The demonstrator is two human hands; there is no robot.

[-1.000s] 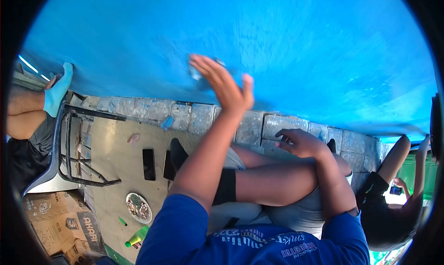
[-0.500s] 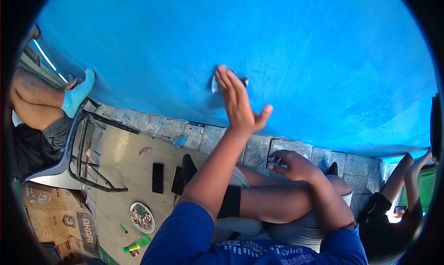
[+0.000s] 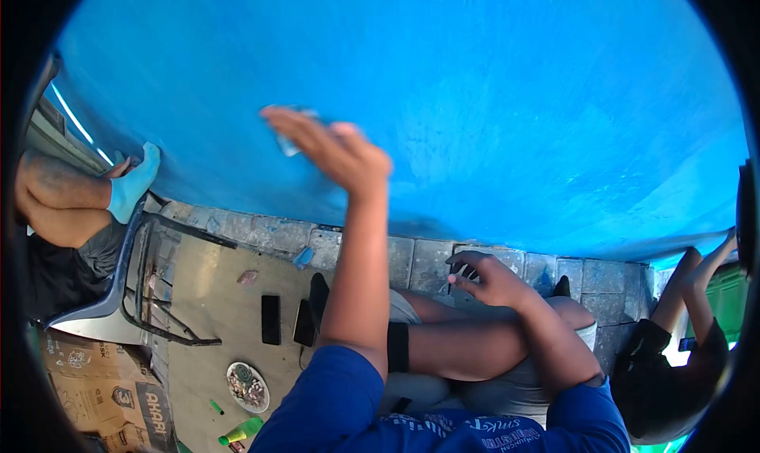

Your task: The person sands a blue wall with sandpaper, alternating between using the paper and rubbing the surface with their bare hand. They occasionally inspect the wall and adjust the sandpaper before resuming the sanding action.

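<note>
My left hand (image 3: 336,152) lies with its fingers stretched and close together against the blue wall (image 3: 507,81). Beneath those fingers is a small folded sheet of sandpaper (image 3: 290,145), with pale edges showing and most of it covered. Motion blurs this hand a little. Over by my bent knee, my right hand (image 3: 495,283) hangs loosely above the paving, its thumb and fingers bent but apart. I cannot make out anything held in it.
Two phones (image 3: 271,320) (image 3: 304,323) lie on the tan mat (image 3: 198,295), near a plate of butts (image 3: 248,387) and a green bottle (image 3: 241,431). A chair (image 3: 131,295) with a seated person stands left, above flattened cardboard (image 3: 95,374). Another person (image 3: 673,374) sits at right.
My left hand has slid left along the wall with the sandpaper, turning its fingertips leftward. My right hand stays near my knee. The view has shifted slightly.
</note>
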